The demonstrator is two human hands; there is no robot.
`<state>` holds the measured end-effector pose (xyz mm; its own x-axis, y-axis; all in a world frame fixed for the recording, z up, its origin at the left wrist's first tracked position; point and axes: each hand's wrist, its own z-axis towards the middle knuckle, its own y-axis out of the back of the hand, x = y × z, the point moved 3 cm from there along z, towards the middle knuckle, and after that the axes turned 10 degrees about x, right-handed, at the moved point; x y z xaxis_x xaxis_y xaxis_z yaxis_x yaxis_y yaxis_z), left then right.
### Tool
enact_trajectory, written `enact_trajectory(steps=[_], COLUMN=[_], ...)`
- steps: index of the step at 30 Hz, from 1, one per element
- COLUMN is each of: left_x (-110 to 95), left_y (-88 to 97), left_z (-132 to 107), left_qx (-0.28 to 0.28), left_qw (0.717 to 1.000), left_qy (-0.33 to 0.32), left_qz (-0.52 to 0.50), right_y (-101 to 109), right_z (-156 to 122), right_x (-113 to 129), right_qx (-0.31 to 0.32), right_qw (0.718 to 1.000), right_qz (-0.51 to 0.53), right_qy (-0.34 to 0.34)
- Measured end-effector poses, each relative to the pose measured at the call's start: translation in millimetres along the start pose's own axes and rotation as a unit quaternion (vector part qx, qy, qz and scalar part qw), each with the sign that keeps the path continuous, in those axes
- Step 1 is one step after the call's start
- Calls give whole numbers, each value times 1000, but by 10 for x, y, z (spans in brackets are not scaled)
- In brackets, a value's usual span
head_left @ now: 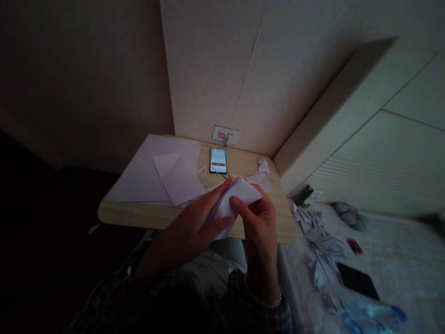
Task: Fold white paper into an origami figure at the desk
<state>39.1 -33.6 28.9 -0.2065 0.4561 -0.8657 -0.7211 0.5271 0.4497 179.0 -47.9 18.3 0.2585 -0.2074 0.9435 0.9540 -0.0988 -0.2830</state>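
Between my two hands is a folded white sheet of paper (227, 206), held up over the front edge of a small wooden table (135, 215). My left hand (198, 218) grips its left side, thumb across the lower part and fingers behind. On the right, my right hand (259, 218) pinches the paper with the thumb on its face and the fingers behind the upper right corner. Large white sheets (135, 176) lie on the table's left half, with a partly folded sheet (177, 178) on top.
A lit phone (218, 161) lies near the wall socket (225, 134). Folded paper pieces (262, 174) sit at the table's right. On the bed (392, 241) are several paper models (320, 236), a dark tablet-like slab (358, 280) and a clear plastic item (375, 315).
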Motion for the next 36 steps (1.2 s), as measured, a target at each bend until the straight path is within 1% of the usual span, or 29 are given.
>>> enact_trajectory(steps=[3,5,8,10,11,13,15,18,22,24,26,29,32,34,36], left_x=[-14,-24,-35,-43,-47,-54,-53,-39,4,31,49,63,73,70,58], left_y=[-11,-3,21,25,22,16,19,48,111,153,201,268,313,324,324], left_z=[1,5,12,19,22,20,11,0,10,17,15,-8,-32,-32,-26], left_qx=[-7,-16,-33,-16,1,34,47,37,23,8,-25,-93,-158,-173,-172], left_qw=[1000,999,998,998,998,998,997,998,997,995,992,983,971,971,975], left_qy=[20,38,49,46,43,42,46,54,74,97,120,146,154,143,134], left_qz=[-14,-26,-28,-33,-36,-37,-28,-16,-11,-19,-34,-65,-92,-87,-49], right_y=[-17,-27,-11,6,13,28,51,89,131,155,183,214,218,206,184], right_z=[-17,-27,-45,-55,-56,-53,-48,-44,-42,-43,-46,-54,-54,-46,-36], right_x=[15,34,109,166,186,207,206,184,163,158,159,178,205,220,235], right_qx=[4,13,-10,-19,-11,20,41,41,23,19,16,13,19,33,48], right_qw=[999,996,980,963,957,952,953,959,966,969,972,972,966,960,949], right_qz=[-49,-89,-176,-232,-251,-271,-274,-262,-240,-232,-224,-223,-245,-266,-299], right_qy=[0,14,89,135,145,141,121,96,87,77,67,72,80,81,87])
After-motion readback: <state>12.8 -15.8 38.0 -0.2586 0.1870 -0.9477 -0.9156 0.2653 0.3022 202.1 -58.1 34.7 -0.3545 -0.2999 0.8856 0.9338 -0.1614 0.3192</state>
